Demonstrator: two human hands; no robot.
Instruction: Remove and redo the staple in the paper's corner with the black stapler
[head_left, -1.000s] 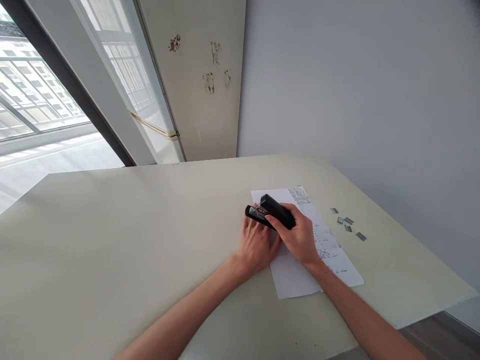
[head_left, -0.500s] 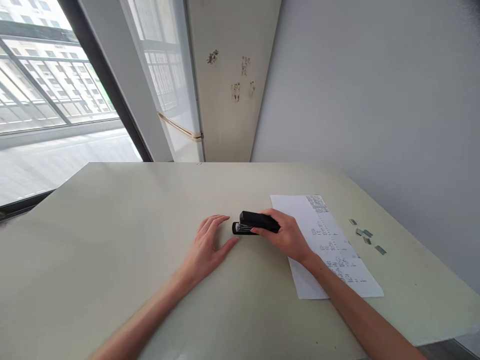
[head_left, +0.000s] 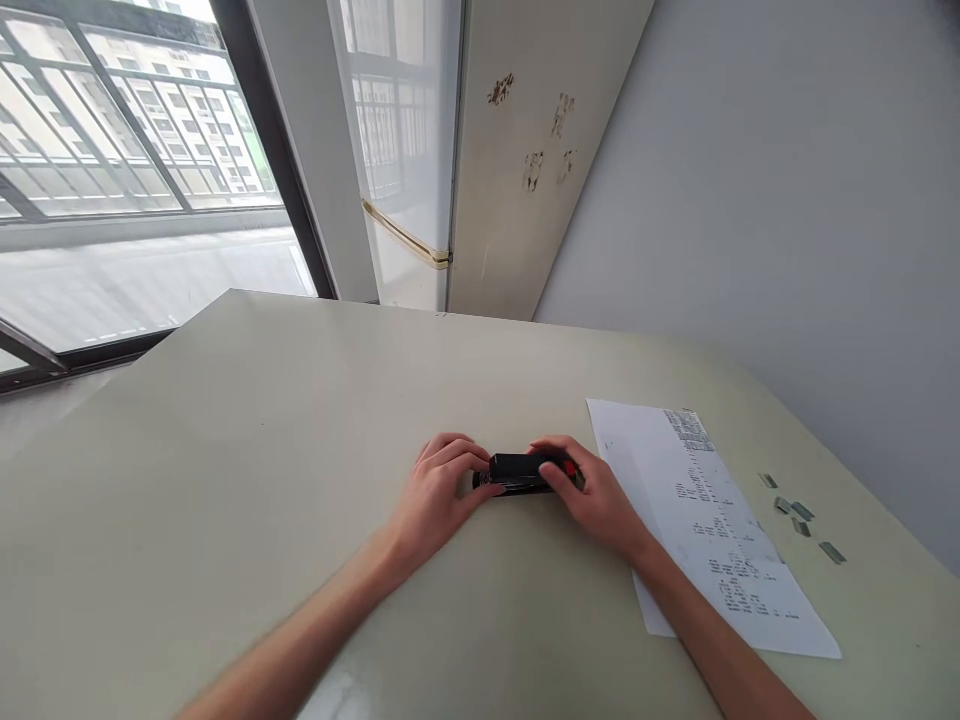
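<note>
A black stapler (head_left: 517,468) lies on the table, its front end pointing left and a bit of red showing near its back end. My left hand (head_left: 442,490) grips the front end between thumb and fingers. Around the back end my right hand (head_left: 589,490) is closed, with its thumb along the near side of the top arm. Part of the stapler is hidden behind the fingers of both hands. To the right, partly under my right forearm, is a printed sheet of paper (head_left: 675,530).
Several small strips of staples (head_left: 801,511) lie on the table (head_left: 337,400) right of the paper. A grey wall (head_left: 787,200) runs along the right side. Behind the table stands a refrigerator (head_left: 525,220), with a window (head_left: 150,130) to its left.
My left hand has moved from open beside the stapler to gripping its front end. My right hand's grip has shifted toward the back end. The view has turned left and tilted.
</note>
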